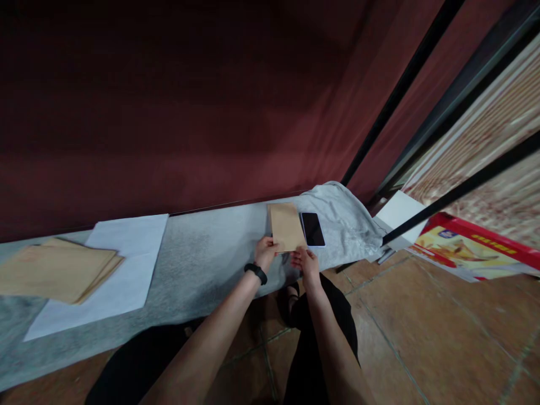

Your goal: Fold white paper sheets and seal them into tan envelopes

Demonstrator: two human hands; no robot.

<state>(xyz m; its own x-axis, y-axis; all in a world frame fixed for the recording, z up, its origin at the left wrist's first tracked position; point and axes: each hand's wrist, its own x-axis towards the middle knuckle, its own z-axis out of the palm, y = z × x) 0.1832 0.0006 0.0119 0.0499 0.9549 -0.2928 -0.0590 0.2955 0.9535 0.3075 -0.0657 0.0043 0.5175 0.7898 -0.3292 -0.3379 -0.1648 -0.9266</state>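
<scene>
A brown paper envelope (287,226) lies on the grey cloth-covered table (202,253), near its right end. My left hand (265,251), with a black band on the wrist, grips the envelope's near left corner. My right hand (306,261) pinches its near right edge. A black phone (313,229) with a white rim lies flat just right of the envelope. At the far left a stack of brown envelopes (54,270) rests on a white sheet (122,264).
A dark red wall (189,112) rises behind the table. Crumpled grey cloth (346,214) bunches at the table's right end. A white box (399,216) and a red and yellow carton (468,247) stand on the tiled floor (422,326) to the right.
</scene>
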